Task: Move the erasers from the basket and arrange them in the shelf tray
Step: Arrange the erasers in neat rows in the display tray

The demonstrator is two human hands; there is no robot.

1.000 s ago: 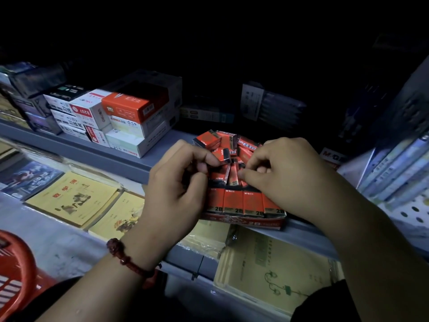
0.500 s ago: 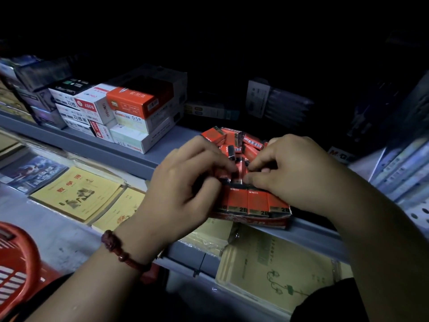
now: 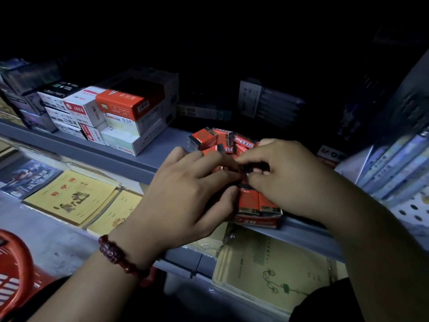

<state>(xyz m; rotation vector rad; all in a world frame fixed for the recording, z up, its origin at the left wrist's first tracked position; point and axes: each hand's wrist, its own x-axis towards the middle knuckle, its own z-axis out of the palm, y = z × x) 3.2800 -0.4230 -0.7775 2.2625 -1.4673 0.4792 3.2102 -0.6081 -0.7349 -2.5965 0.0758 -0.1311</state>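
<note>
Eraser (image 3: 245,173) pinched right at the fingertips, left hand (image 3: 183,194) and right hand (image 3: 285,173) both curled onto it, just over the front row of red erasers (image 3: 267,201) standing in the shelf tray (image 3: 257,221); red basket (image 3: 16,263) sits low at left

The erasers (image 3: 259,199) were small orange-red sleeved blocks marked 2B. A front row stood upright, side by side, inside the shelf tray (image 3: 256,221), just behind its low front wall. More erasers lay tilted in a loose heap at the rear of the tray. The tray was a shallow orange-red carton printed 2B. The red plastic basket (image 3: 16,268) sat well apart, below and left of the tray.
</note>
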